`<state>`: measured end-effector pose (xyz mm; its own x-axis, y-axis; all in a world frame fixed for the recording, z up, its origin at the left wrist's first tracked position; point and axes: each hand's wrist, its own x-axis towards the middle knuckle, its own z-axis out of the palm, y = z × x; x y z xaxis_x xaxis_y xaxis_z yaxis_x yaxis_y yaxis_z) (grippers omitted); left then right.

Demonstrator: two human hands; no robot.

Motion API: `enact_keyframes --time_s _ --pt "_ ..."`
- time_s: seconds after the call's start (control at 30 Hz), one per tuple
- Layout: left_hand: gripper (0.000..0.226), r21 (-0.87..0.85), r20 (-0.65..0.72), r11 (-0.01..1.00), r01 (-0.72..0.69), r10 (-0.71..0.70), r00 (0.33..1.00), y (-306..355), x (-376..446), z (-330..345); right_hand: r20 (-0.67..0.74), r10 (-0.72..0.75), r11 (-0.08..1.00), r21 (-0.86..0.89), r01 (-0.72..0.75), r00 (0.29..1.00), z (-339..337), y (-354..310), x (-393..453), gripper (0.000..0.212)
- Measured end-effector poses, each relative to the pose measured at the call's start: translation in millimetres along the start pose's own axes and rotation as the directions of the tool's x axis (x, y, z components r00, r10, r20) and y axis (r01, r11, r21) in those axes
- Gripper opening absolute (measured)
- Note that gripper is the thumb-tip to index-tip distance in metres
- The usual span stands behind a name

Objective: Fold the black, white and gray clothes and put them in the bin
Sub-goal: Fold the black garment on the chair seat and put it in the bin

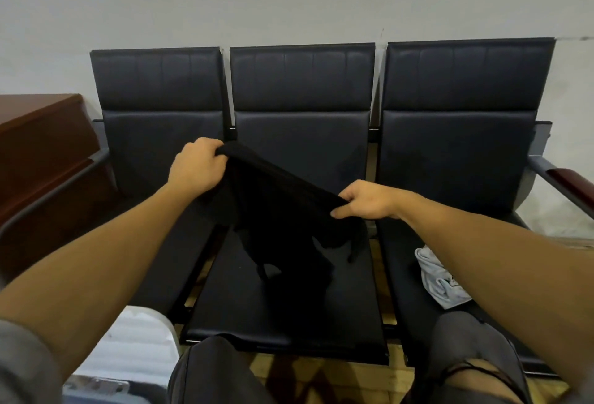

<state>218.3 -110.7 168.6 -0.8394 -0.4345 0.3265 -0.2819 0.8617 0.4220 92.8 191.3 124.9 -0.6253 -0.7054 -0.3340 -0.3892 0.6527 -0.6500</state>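
A black garment [283, 210] hangs in the air over the middle seat of a three-seat bench. My left hand [196, 165] grips its upper left corner, raised near the backrest. My right hand [366, 199] pinches the other end of the top edge, lower and to the right. The cloth droops between the hands and its lower part touches the seat [289, 313]. A crumpled white garment [440, 281] lies on the right seat, partly hidden by my right forearm. At the bottom left stands a white bin [138, 339]; its inside is not visible.
The dark bench [459, 88] stands against a pale wall, with armrests at both ends [565, 182]. A brown wooden cabinet [41, 146] stands to the left. My knees in grey trousers [218, 371] are close to the bench front, over a wooden floor.
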Motion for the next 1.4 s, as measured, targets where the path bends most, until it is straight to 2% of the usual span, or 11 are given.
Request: enact_keyframes --time_s 0.17,0.3,0.4,0.6,0.77,0.93,1.0,1.07,1.13,1.3,1.4 --pt "0.023 -0.121 -0.014 0.975 0.188 -0.191 0.981 -22 6 -16 0.004 -0.076 0.939 0.338 0.070 0.997 15 -23 -10 0.035" --pt "0.025 -0.533 0.104 0.747 0.398 -0.409 0.906 -25 -1 -17 0.064 -0.165 0.976 0.152 0.154 0.984 30 -50 -15 0.030" --pt "0.024 -0.636 0.125 0.663 0.395 -0.416 0.900 -29 -11 -20 0.011 -0.175 0.982 -0.072 0.175 0.985 33 -54 -15 0.012" --pt "0.032 -0.260 -0.059 0.946 0.193 -0.215 0.975 -57 -25 -53 -0.454 -0.018 0.898 -0.399 -0.185 0.891 5 -29 -31 0.024" --pt "0.033 0.057 -0.009 0.974 0.220 -0.220 0.976 -76 -35 -60 -0.502 0.198 0.729 -0.499 -0.468 0.842 11 -9 -56 0.028" --pt "0.018 -0.404 0.021 0.867 0.291 -0.309 0.951 -62 -48 -42 -0.623 0.265 0.920 -0.065 -0.386 0.736 15 2 -53 0.029" --pt "0.015 -0.579 0.002 0.791 0.196 -0.239 0.971 -37 -51 -37 -0.652 0.197 0.979 0.174 -0.108 0.732 19 -11 -44 0.030" --pt "0.021 -0.701 -0.020 0.711 0.060 -0.103 0.994 -7 -57 -37 -0.642 0.084 0.903 0.372 0.214 0.762 26 -34 -37 0.029" --pt "0.025 -0.785 0.018 0.618 -0.038 0.084 0.996 18 -63 -31 -0.554 -0.072 0.811 0.452 0.372 0.830 33 -58 -36 0.021" --pt "0.011 -0.848 0.300 0.525 0.076 0.356 0.885 56 -49 -7 -0.165 -0.255 0.719 0.627 0.301 0.953 27 -75 -10 0.008" --pt "0.013 -0.815 0.266 0.564 0.135 0.157 0.951 54 -5 16 -0.352 -0.016 0.765 0.599 0.239 0.936 10 -58 35 0.012"
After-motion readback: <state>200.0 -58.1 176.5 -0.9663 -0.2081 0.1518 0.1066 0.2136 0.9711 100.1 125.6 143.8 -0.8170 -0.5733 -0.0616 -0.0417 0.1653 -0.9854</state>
